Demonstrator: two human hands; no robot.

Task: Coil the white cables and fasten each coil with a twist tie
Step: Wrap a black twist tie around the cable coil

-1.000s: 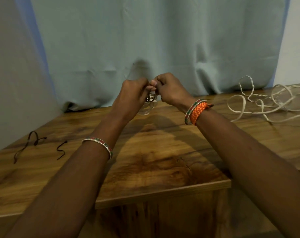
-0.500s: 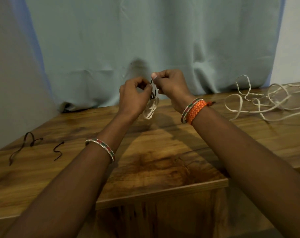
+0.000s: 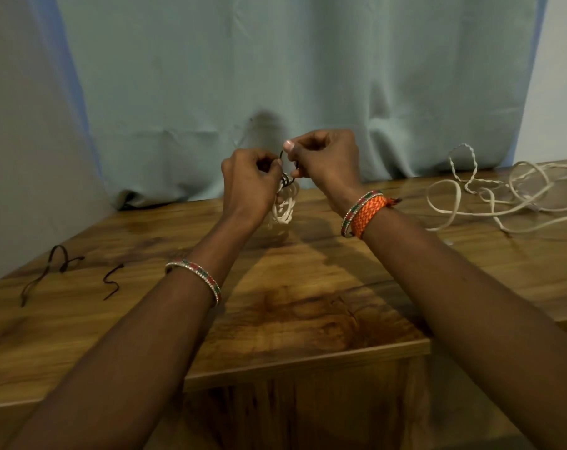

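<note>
Both hands raised above the brown wood-grain table, in front of the pale blue curtain. Left hand has fingers curled closed, pinching one end of the thin dark twist tie and bearing against the small white coiled cable, which hangs between the hands, off the tabletop. Right hand has thumb and forefinger pinched on the tie's other end, other fingers folded in. Tie wraps the coil's top. Loose tangle of white uncoiled cable lies on the table, far right. Two spare dark twist ties on the table, far left, well apart from the hands.
</note>
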